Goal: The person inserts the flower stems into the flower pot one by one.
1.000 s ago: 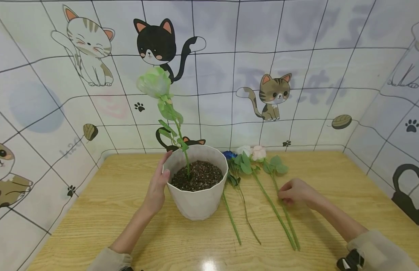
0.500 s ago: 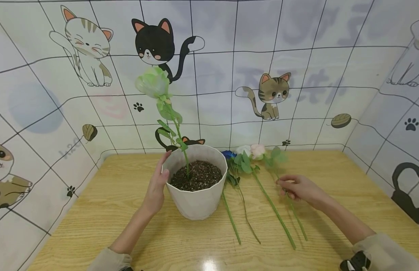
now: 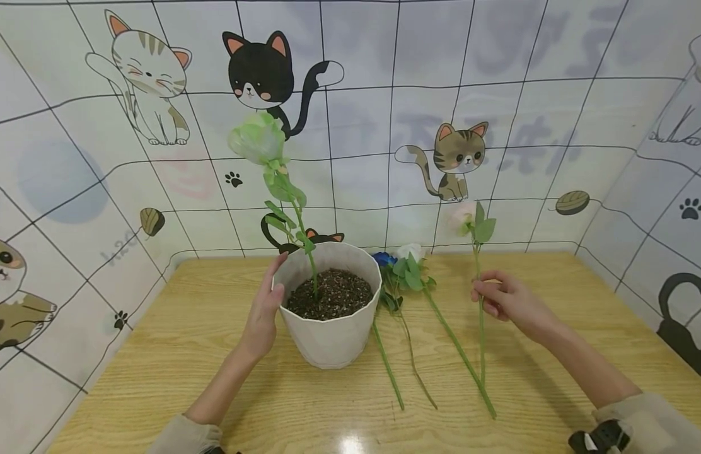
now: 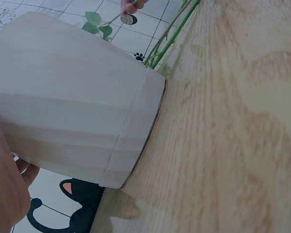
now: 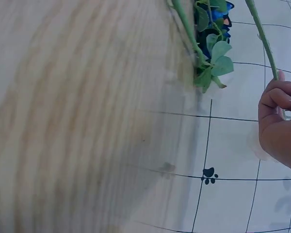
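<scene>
Pot rim (image 3: pixel 333 323), right hand (image 3: pixel 512 301) well apart

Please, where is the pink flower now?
In the head view, the pink flower is right of centre, upright in the right hand's grip, below the brown striped cat drawing.

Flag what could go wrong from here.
1. The pink rose's lower end sits close to a lying stem in the head view; it might snag and drag it.

2. The left hand touches only one side of the pot, so a push from that side could slide or tilt it.

3. The green rose stands tall and leans left; a knock may tip it further.
</scene>
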Tool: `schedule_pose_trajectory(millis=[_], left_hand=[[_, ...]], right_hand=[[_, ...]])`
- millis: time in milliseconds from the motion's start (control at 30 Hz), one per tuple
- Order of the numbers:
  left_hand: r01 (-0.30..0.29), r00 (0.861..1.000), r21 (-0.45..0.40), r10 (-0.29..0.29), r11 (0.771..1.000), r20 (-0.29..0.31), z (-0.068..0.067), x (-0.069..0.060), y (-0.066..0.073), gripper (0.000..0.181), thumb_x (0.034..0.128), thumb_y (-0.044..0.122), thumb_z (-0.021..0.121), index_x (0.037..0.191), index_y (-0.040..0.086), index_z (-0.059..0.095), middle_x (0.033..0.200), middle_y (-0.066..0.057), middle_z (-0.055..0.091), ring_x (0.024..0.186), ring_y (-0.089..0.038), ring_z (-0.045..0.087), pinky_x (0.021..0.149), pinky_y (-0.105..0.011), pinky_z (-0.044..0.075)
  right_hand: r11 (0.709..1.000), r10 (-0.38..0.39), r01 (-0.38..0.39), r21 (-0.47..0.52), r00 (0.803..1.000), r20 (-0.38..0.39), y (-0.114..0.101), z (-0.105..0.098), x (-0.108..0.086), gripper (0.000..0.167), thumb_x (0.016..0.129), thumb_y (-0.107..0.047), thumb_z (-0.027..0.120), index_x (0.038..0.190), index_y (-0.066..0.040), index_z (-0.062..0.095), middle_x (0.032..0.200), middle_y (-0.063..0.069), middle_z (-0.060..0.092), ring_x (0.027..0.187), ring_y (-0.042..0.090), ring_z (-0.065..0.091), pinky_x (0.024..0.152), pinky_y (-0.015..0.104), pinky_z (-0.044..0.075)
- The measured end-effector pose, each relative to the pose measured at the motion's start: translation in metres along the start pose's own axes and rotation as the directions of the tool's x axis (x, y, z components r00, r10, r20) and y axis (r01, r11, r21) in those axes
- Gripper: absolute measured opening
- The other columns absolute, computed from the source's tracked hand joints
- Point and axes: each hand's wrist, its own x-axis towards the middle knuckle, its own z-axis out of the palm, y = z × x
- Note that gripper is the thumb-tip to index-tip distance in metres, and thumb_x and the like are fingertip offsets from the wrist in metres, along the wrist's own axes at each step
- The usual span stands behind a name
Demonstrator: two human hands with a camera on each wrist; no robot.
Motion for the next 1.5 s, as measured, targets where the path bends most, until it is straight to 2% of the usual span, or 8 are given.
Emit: schedule_pose_trajectory(millis=[200, 367, 467, 600, 733, 833, 1167, 1500], left_hand=[[0.002, 1.000, 0.006, -0.002, 1.000, 0.001, 0.001, 0.000, 0.000, 0.057, 0.1079, 0.033, 0.029, 0.159, 0.006, 0.027, 0.163, -0.013, 0.028, 0.150, -0.028, 0.019, 0.114, -0.060, 0.014], [0.012, 1.000, 0.004, -0.012, 1.000, 0.004, 0.001, -0.001, 0.000, 0.058, 0.1083, 0.034, 0.029, 0.158, 0.005, 0.027, 0.163, -0.014, 0.027, 0.150, -0.028, 0.019, 0.114, -0.061, 0.014], [0.012, 1.000, 0.001, -0.012, 1.000, 0.006, 0.001, -0.001, 0.000, 0.058, 0.1085, 0.034, 0.029, 0.158, 0.004, 0.027, 0.163, -0.015, 0.027, 0.150, -0.029, 0.019, 0.114, -0.062, 0.015], [0.012, 1.000, -0.004, -0.012, 1.000, 0.010, 0.002, -0.001, 0.000, 0.058, 0.1086, 0.033, 0.029, 0.158, 0.003, 0.026, 0.163, -0.018, 0.026, 0.150, -0.029, 0.018, 0.114, -0.063, 0.015], [0.012, 1.000, -0.008, -0.012, 1.000, 0.013, 0.002, -0.001, 0.000, 0.058, 0.1086, 0.034, 0.029, 0.159, 0.005, 0.026, 0.163, -0.017, 0.026, 0.150, -0.029, 0.018, 0.114, -0.063, 0.014], [0.012, 1.000, -0.010, -0.012, 1.000, 0.010, 0.001, -0.001, 0.000, 0.058, 0.1085, 0.033, 0.029, 0.159, 0.005, 0.026, 0.163, -0.015, 0.026, 0.150, -0.029, 0.018, 0.114, -0.062, 0.014], [0.003, 1.000, -0.006, -0.003, 1.000, 0.005, 0.001, -0.001, 0.000, 0.056, 0.1084, 0.030, 0.028, 0.159, 0.005, 0.026, 0.163, -0.015, 0.026, 0.150, -0.029, 0.018, 0.114, -0.061, 0.014], [-0.011, 1.000, -0.005, 0.011, 1.000, 0.007, 0.000, 0.000, -0.001, 0.055, 0.1081, 0.028, 0.028, 0.159, 0.005, 0.026, 0.163, -0.012, 0.028, 0.150, -0.028, 0.018, 0.115, -0.060, 0.014]], right_hand=[[0.984, -0.148, 0.148, 0.103, 0.989, -0.007, -0.010, 0.000, 0.002, 0.024, 0.110, -0.020, 0.043, 0.117, 0.002, 0.038, 0.084, -0.004, 0.058, 0.057, 0.011, 0.036, 0.055, 0.038, 0.018], [0.944, -0.263, 0.262, 0.200, 0.965, -0.019, -0.022, 0.000, 0.006, 0.020, 0.110, -0.014, 0.043, 0.128, -0.006, 0.045, 0.086, -0.005, 0.062, 0.057, 0.014, 0.033, 0.053, 0.036, 0.016], [0.922, -0.294, 0.292, 0.253, 0.955, -0.031, -0.032, 0.001, 0.008, 0.024, 0.109, -0.013, 0.044, 0.133, -0.010, 0.047, 0.089, -0.005, 0.065, 0.057, 0.014, 0.034, 0.054, 0.035, 0.016], [0.884, -0.329, 0.328, 0.334, 0.943, -0.054, -0.045, 0.003, 0.010, 0.018, 0.108, -0.008, 0.044, 0.126, -0.008, 0.049, 0.090, -0.002, 0.067, 0.058, 0.015, 0.033, 0.053, 0.032, 0.017], [0.834, -0.360, 0.356, 0.421, 0.930, -0.072, -0.059, 0.008, 0.013, 0.012, 0.108, -0.007, 0.043, 0.120, -0.006, 0.047, 0.085, 0.002, 0.062, 0.057, 0.017, 0.029, 0.053, 0.029, 0.018], [0.813, -0.362, 0.360, 0.457, 0.928, -0.086, -0.071, 0.011, 0.016, 0.012, 0.109, -0.012, 0.042, 0.118, -0.005, 0.047, 0.082, 0.003, 0.057, 0.055, 0.016, 0.028, 0.053, 0.029, 0.019], [0.804, -0.371, 0.389, 0.450, 0.919, -0.133, -0.108, 0.025, 0.029, 0.025, 0.108, -0.026, 0.047, 0.111, -0.002, 0.052, 0.076, 0.002, 0.052, 0.051, 0.013, 0.028, 0.054, 0.028, 0.017], [0.748, -0.458, 0.500, 0.437, 0.865, -0.205, -0.132, 0.042, 0.043, 0.027, 0.107, -0.027, 0.046, 0.098, -0.002, 0.051, 0.074, 0.004, 0.049, 0.050, 0.012, 0.029, 0.053, 0.027, 0.017]])
